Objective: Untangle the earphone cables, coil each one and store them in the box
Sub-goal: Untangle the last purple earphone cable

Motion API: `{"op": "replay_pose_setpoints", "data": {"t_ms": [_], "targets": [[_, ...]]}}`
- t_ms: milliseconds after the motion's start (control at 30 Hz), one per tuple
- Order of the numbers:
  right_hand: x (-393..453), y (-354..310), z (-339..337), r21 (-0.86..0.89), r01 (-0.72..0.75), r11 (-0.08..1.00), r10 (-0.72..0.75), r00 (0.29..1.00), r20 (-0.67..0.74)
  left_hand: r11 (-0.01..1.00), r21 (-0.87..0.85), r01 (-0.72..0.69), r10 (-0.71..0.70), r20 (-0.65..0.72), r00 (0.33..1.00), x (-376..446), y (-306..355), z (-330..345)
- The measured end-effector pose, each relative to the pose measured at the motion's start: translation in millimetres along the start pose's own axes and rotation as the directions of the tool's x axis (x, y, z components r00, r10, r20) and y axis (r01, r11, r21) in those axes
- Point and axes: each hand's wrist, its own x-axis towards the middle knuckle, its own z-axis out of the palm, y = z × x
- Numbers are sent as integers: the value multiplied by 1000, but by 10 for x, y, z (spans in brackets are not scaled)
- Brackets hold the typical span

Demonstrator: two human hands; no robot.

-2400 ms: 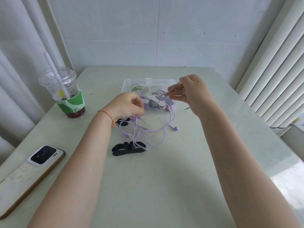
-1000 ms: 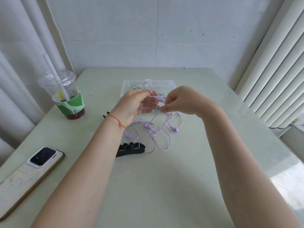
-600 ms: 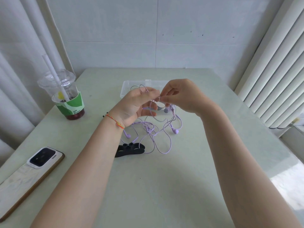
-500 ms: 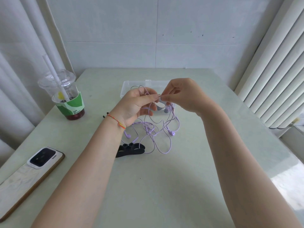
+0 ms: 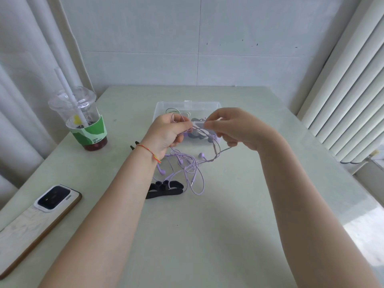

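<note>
your left hand and right hand are raised just in front of the box, each with fingers curled and pinching a strand of the purple cable. the rest of the cable hangs in a loose tangle onto the table, with earbuds and the plug trailing below.

risks from this position:
- pulling the hands apart is likely to tighten the knot rather than free it; feed slack through instead.
- the hanging loops lie touching the black holder; a lift could snag or drag it.
- a wide sweep to your left could reach the cup, which looks easy to tip.
- the box already holds other cables; strands dropping in may tangle with them.
</note>
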Motion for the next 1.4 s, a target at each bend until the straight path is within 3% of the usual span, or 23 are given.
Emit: {"op": "replay_pose_setpoints", "data": {"t_ms": [167, 267, 367, 467, 567, 667, 733, 800, 900, 1067, 1200, 1300, 1400], "targets": [[-25, -49, 57, -245, 79, 966, -87, 996, -23, 1000, 25, 2, -3, 34, 999, -31, 26, 48], [23, -42, 15, -51, 106, 993, -115, 963, -244, 999, 19, 36, -36, -1, 999, 0, -6, 10], [82, -14, -18, 86, 86, 993, -27, 848, -529, 997, 23, 72, -70, -62, 996, 53, -61, -38], [109, 39, -81, 154, 38, 987, 70, 767, -638, 996, 26, 89, -84, -149, 985, 98, -121, -78], [137, 97, -120, 69, -31, 997, 67, 767, -638, 997, 38, 70, -63, -161, 985, 116, -135, -79], [136, 88, -69, -180, -78, 981, -32, 842, -539, 998, 43, 53, -48, -113, 992, 94, -104, -24], [111, 19, -8, -241, 22, 970, -127, 892, -433, 999, 28, 44, -41, -77, 996, 84, -84, 9], [70, -41, 65, -196, 142, 970, -196, 938, -287, 999, 2, 38, -38, -64, 997, 82, -70, 24], [60, -30, 162, -197, 242, 950, -263, 961, -88, 999, -34, 32, -34, -50, 998, 79, -54, 30], [102, 19, 226, -276, 283, 919, -299, 954, -17, 996, -71, 50, -51, -11, 999, 65, -54, 38], [82, -7, 212, -285, 257, 924, -288, 955, -72, 997, -50, 62, -62, -17, 998, 52, -51, 57], [110, -16, 117, -184, 185, 965, -230, 937, -264, 995, -64, 78, -84, -100, 991, 67, -72, 42], [145, 5, 6, -28, 129, 991, -126, 856, -501, 995, -48, 85, -92, -174, 980, 112, -111, -6]]}}
